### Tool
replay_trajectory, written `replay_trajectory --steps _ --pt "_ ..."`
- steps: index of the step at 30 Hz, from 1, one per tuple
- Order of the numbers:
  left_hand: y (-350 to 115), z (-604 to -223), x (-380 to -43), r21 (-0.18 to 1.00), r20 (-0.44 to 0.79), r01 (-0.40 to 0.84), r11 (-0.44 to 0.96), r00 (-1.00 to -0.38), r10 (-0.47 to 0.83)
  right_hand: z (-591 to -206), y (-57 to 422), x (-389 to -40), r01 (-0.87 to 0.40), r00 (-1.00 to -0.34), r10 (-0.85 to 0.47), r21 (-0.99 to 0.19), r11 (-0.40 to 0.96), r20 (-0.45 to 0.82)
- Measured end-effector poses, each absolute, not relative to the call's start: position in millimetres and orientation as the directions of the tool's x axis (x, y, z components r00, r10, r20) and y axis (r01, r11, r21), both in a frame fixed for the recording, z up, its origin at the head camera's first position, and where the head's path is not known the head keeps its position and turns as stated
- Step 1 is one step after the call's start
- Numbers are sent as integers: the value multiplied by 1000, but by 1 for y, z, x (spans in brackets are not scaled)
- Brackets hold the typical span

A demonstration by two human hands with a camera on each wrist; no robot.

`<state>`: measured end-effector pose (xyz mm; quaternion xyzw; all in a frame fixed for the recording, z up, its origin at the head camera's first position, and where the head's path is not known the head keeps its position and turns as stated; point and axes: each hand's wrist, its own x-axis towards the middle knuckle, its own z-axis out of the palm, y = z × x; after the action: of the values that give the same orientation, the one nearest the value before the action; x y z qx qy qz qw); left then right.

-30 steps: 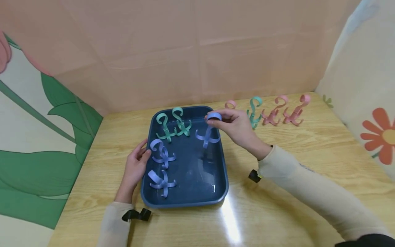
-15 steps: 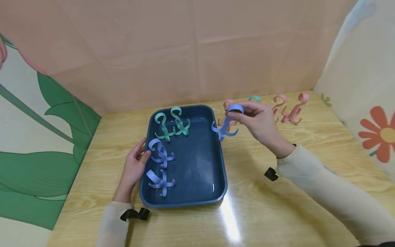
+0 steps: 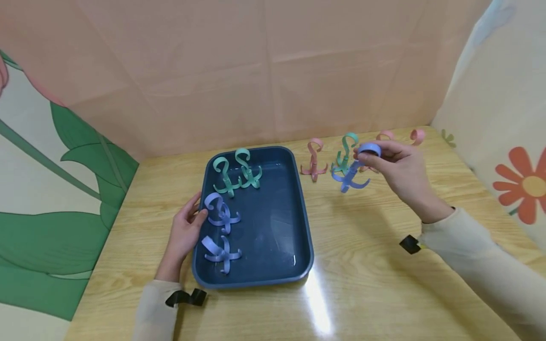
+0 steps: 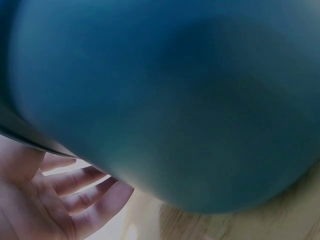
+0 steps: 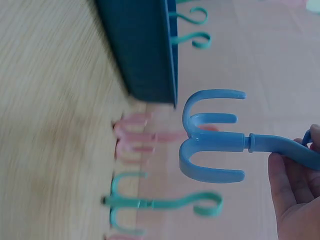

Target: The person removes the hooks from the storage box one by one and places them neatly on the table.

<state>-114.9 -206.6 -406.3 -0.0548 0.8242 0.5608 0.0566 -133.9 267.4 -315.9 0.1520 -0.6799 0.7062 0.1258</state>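
Note:
My right hand (image 3: 405,175) pinches the curled top of a blue multi-prong hanging hook (image 3: 350,176), holding it prongs-down in the air right of the tray. Its prongs and stem show up close in the right wrist view, blue hook (image 5: 215,141). With thumb at the rim and fingers along the outer wall, my left hand (image 3: 186,232) holds the left side of the dark blue tray (image 3: 273,227). That wall fills most of the left wrist view. Inside the tray, two green hooks (image 3: 227,180) stand at the far left, and two blue hooks (image 3: 223,255) lie nearer.
Behind the tray's right side, a pink hook (image 3: 314,161) and a green hook (image 3: 344,154) stand on the wooden table (image 3: 358,284). Two more pink hooks are partly hidden behind my right hand. A pinkish cloth wall (image 3: 213,85) borders the table's back.
My right hand has carried the blue hook rightward, from over the tray to beyond its right rim, above the table. My left hand stays on the tray.

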Motion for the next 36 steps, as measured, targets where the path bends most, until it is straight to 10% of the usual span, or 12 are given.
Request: replay_trajectory --steps 23,36 --pt "-206 -407 -105 923 -156 -159 350 -987 -39 -343 385 -103 -267 -945 174 -960 85 278" --pt "-206 -402 -109 924 -131 -129 359 -991 -20 -358 445 -116 -288 -921 290 -956 -57 260"
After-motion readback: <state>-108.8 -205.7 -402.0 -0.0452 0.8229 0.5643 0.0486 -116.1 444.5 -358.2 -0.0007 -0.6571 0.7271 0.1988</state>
